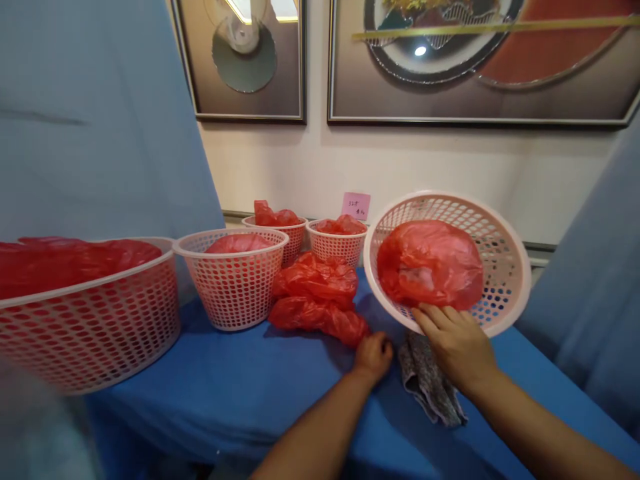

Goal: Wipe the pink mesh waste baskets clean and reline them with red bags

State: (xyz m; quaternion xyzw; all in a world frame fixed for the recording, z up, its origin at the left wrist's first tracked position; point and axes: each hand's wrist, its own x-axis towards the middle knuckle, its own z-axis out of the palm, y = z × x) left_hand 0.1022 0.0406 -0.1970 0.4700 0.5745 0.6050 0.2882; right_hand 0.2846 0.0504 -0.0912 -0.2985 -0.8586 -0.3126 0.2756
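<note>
My right hand [457, 343] has its fingers hooked over the near rim of a pale pink plastic basket [505, 267], which is tilted so its inside faces me. A bundled red plastic bag [430, 267] lies in that basket. Beneath it, a grey speckled cloth [433, 387] rests on the table. My left hand [374, 357] is closed low over the table, between the cloth and a crumpled heap of red plastic bags [320, 293]. It is at the heap's near right end; whether anything is in its fingers is hidden.
Left of the heap stand a pink basket [233, 287] and a larger one [125, 320], both with red bags inside. Two smaller baskets, one on the left [295, 243] and one on the right [340, 248], line the wall below a pink note [356, 205]. Blue cloth [240, 380] covers the table.
</note>
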